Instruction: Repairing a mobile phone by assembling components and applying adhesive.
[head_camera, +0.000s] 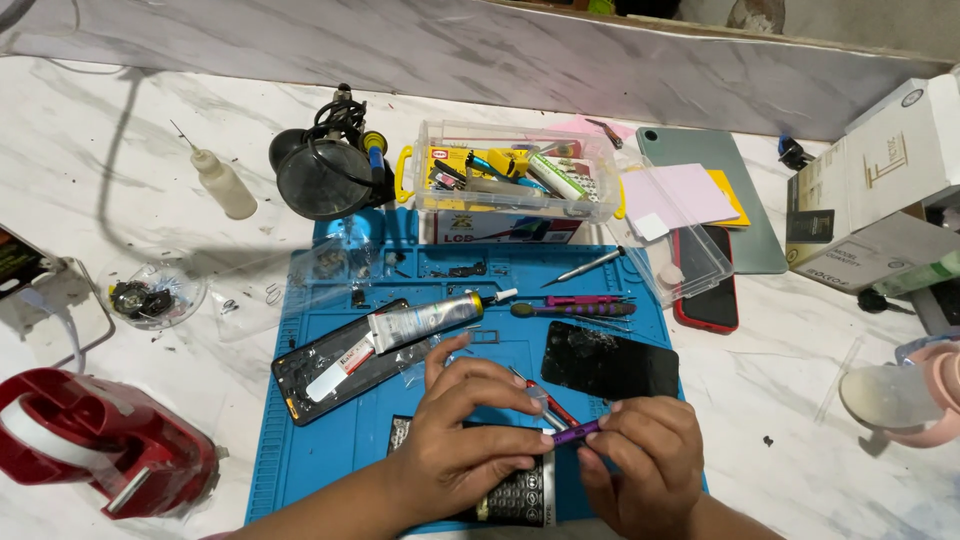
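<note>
Both my hands meet low on the blue work mat (300, 440). My left hand (465, 430) and my right hand (640, 455) together pinch a small purple tool (578, 431) between their fingertips. A red-and-silver tool (545, 400) lies just behind my fingers. Under my left hand sits a dark patterned part (520, 495). A black phone frame (335, 375) with a silver glue tube (425, 322) across it lies to the left. A black phone screen (610, 360) rests beyond my right hand.
A clear plastic box of tools (515, 185) stands at the mat's far edge, with a soldering stand (325, 170) left of it. A red tape dispenser (100, 440), a small squeeze bottle (222, 185), a red-edged phone (712, 300), a grey tablet (745, 200) and cardboard boxes (880, 180) surround the mat.
</note>
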